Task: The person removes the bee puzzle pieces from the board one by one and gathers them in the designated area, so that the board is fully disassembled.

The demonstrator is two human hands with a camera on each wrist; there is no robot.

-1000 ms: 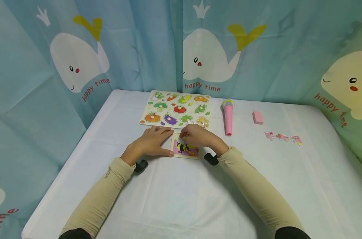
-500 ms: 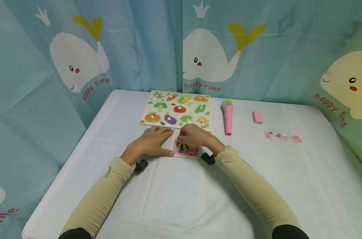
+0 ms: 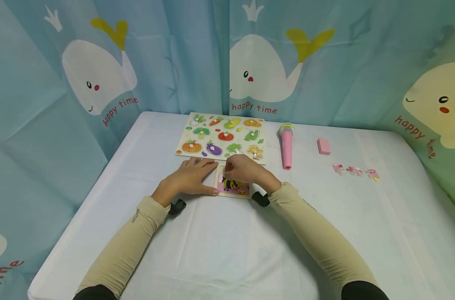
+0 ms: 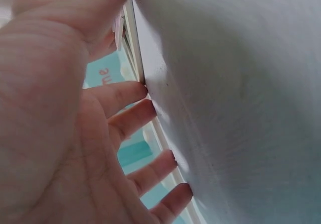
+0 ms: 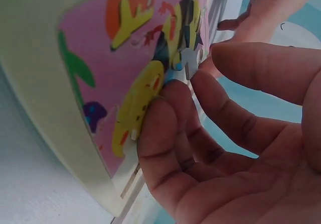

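A small wooden jigsaw board (image 3: 215,183) with a bee picture on pink lies between both hands. My left hand (image 3: 193,177) is spread flat beside it, thumb at its near left corner and index fingertip by its far left corner. In the left wrist view, the straight fingertips (image 4: 138,121) rest on the white cloth. My right hand (image 3: 244,170) is over the board's upper part, pinching a small pale puzzle piece (image 5: 189,63) between thumb and index finger. Its other fingers curl against the bee picture (image 5: 138,103), partly hiding it.
Behind lies a vegetable peg puzzle (image 3: 220,129). To the right are a pink toy microphone (image 3: 286,148), a pink block (image 3: 323,146) and loose pink puzzle pieces (image 3: 355,171) in a row. A whale-print curtain (image 3: 197,50) hangs along the table's back edge.
My right hand and forearm have shifted slightly left, with the fingers lower over the bee picture. The left hand stays in place beside the board.
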